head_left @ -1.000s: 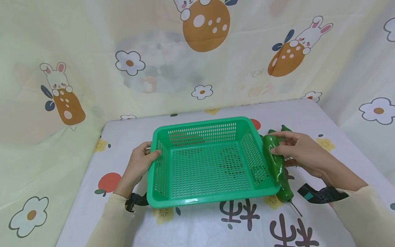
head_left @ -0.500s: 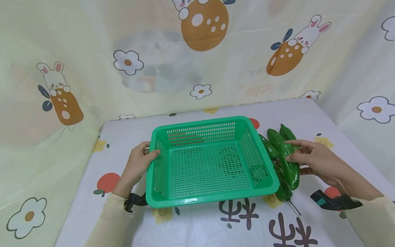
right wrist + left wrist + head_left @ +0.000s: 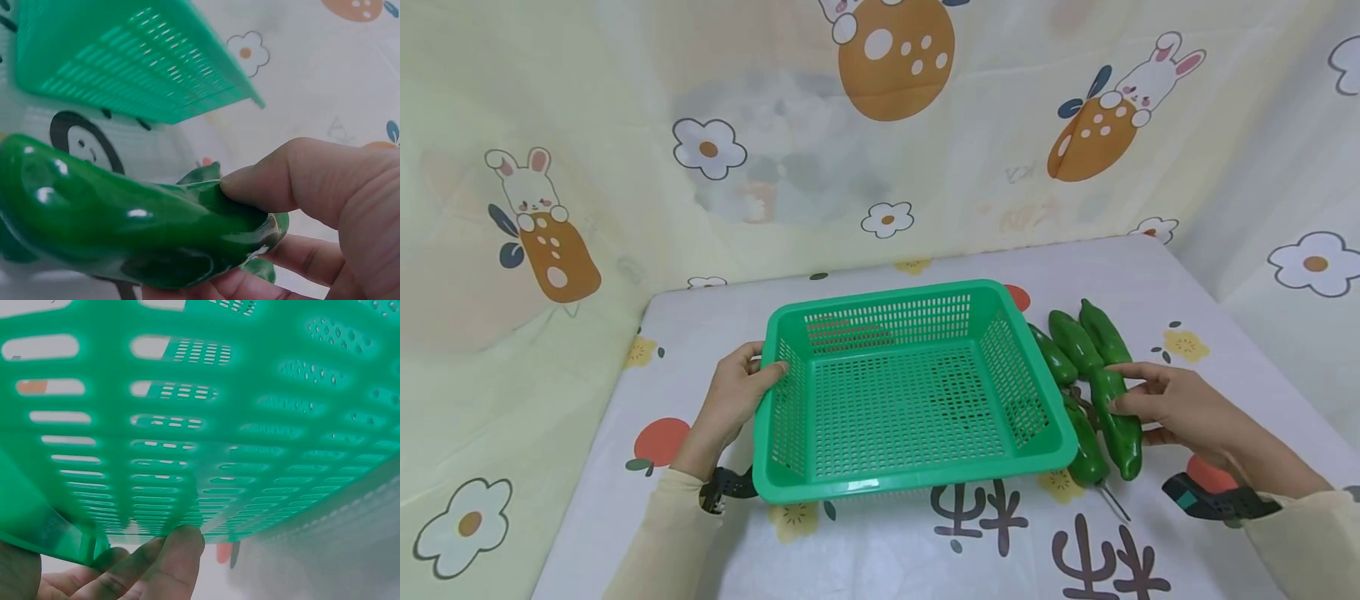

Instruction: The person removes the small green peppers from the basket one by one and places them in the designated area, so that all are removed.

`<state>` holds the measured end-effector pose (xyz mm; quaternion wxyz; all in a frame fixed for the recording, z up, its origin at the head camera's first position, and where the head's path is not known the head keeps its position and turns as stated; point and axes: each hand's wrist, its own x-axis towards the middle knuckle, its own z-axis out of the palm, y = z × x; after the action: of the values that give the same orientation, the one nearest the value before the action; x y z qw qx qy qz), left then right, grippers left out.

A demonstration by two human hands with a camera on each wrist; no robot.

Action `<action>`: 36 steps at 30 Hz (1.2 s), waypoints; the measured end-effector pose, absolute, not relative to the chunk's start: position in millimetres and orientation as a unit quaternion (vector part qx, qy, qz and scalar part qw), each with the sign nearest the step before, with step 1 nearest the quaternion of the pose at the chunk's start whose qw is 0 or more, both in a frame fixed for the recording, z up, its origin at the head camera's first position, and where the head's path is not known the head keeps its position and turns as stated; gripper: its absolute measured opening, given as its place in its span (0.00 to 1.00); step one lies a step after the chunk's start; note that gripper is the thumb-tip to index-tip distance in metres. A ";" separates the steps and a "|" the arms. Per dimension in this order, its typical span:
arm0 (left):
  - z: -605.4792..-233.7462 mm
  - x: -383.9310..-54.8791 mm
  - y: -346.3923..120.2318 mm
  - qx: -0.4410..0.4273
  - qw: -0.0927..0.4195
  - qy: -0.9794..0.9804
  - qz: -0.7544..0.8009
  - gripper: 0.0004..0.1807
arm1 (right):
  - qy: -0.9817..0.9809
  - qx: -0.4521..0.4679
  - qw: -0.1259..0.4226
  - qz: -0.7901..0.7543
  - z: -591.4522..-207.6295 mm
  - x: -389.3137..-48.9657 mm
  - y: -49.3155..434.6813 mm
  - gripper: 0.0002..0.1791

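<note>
A green plastic basket [image 3: 917, 482] with slotted walls takes up the middle of the head view, nothing inside it. My left hand [image 3: 730, 404] grips its left rim, thumb over the edge; in the left wrist view the fingers [image 3: 178, 556] lie against the outer slotted wall. To the right of the basket, my right hand [image 3: 1183, 417] holds a glossy green pepper [image 3: 1116, 429] between thumb and fingers. The right wrist view shows this pepper [image 3: 131, 219] large, with the thumb on top and fingers beneath. Its far end overlaps the other peppers in the head view.
Several more green peppers lie along the basket's right side: a pepper [image 3: 1054, 357] close to the wall, a pepper [image 3: 1103, 327] farther back, and a long-stemmed pepper [image 3: 1086, 457] nearer the front. A patterned cloth [image 3: 865, 558] covers the table; printed curtains [image 3: 790, 192] stand behind.
My right hand has moved right and toward me with the pepper, away from the basket's right rim, uncovering the peppers behind. My left hand and the basket stay nearly in place.
</note>
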<state>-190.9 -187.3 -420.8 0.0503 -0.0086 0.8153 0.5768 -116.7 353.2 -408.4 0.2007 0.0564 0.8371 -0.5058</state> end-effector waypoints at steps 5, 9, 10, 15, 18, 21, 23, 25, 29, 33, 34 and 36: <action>-419.6 -190.5 -187.3 -0.012 0.052 0.815 0.576 0.24 | 0.843 0.063 0.207 -0.493 -415.8 -116.2 356.2 0.40; -419.2 -190.3 -187.4 -0.011 0.051 0.816 0.576 0.23 | 0.851 0.061 0.205 -0.480 -419.2 -115.8 357.8 0.39; -419.3 -190.4 -187.5 -0.011 0.051 0.816 0.576 0.23 | 0.853 0.061 0.204 -0.477 -420.1 -115.8 357.8 0.39; -420.7 -191.1 -188.0 -0.006 0.052 0.815 0.577 0.24 | 0.862 0.062 0.204 -0.459 -424.4 -116.8 356.4 0.40; -420.6 -191.0 -187.6 -0.007 0.053 0.815 0.577 0.24 | 0.869 0.066 0.206 -0.445 -426.3 -118.1 356.6 0.41; -419.9 -190.5 -187.3 -0.009 0.053 0.816 0.576 0.23 | 0.875 0.068 0.207 -0.432 -427.8 -119.4 356.9 0.41; -419.7 -190.6 -187.3 -0.009 0.052 0.816 0.575 0.23 | 0.878 0.067 0.206 -0.427 -428.5 -119.8 356.5 0.40; -419.7 -190.6 -187.3 -0.009 0.053 0.817 0.575 0.23 | 0.880 0.067 0.206 -0.424 -429.6 -120.3 356.3 0.40; -420.2 -190.8 -187.8 -0.010 0.054 0.816 0.575 0.23 | 0.881 0.067 0.206 -0.421 -432.2 -121.3 356.3 0.39; -420.7 -191.1 -188.2 -0.011 0.054 0.816 0.575 0.23 | 0.881 0.069 0.207 -0.420 -434.9 -122.5 357.0 0.39; -420.8 -191.0 -188.1 -0.011 0.054 0.816 0.576 0.23 | 0.881 0.069 0.207 -0.420 -435.4 -122.7 357.2 0.40; -420.7 -190.9 -187.9 -0.010 0.054 0.815 0.577 0.22 | 0.880 0.071 0.210 -0.421 -436.1 -122.7 357.0 0.40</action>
<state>-190.9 -187.9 -420.7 0.0542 -0.0100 0.8151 0.5767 -122.7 357.0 -436.1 0.2096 0.0712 0.8798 -0.4206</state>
